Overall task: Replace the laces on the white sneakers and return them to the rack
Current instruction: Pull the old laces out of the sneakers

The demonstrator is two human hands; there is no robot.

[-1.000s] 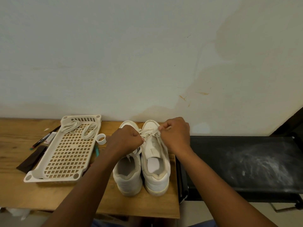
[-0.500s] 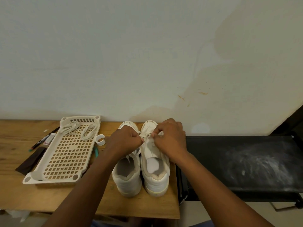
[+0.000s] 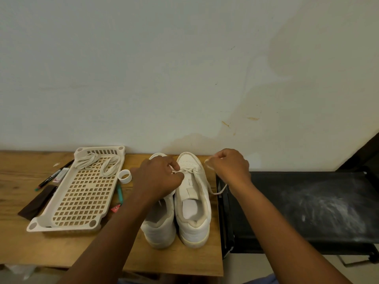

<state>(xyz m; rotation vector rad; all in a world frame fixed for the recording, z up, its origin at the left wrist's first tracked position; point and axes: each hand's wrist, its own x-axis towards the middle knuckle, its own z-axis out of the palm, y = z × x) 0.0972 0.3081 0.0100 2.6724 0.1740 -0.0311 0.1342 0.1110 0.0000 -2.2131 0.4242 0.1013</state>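
A cream plastic basket [image 3: 82, 193], shallow and rectangular with a grid of square holes across its floor and round sockets at its corners, sits on the left half of the wooden tabletop [image 3: 24, 247], its far end close to the back edge by the wall; inside it, at that far end, lie two loosely coiled flat laces [image 3: 98, 163] of an off-white woven look. Just beside the basket's right rim stands a small white ring of tape [image 3: 125, 176], and nearer the front lies a teal pen [image 3: 120, 194]. Left of the basket are a black marker [image 3: 53, 174] and a dark flat strip [image 3: 38, 202] (its material cannot be told). The two white sneakers [image 3: 191, 203] stand side by side at the right edge of the tabletop, toes toward the wall, heels toward the front edge, smooth-sided with beige padded collars. The left hand [image 3: 158, 179] is curled over the tongues near the toe ends, fingertips pinching the lace [image 3: 213, 189] where it crosses the right-hand shoe. The right hand [image 3: 229, 168] is raised just off that shoe's far right side, fingers curled and pinching the free end of the same lace, which droops in a loop below the wrist. A black, dusty-topped rack shelf [image 3: 307, 206] butts against the right edge.
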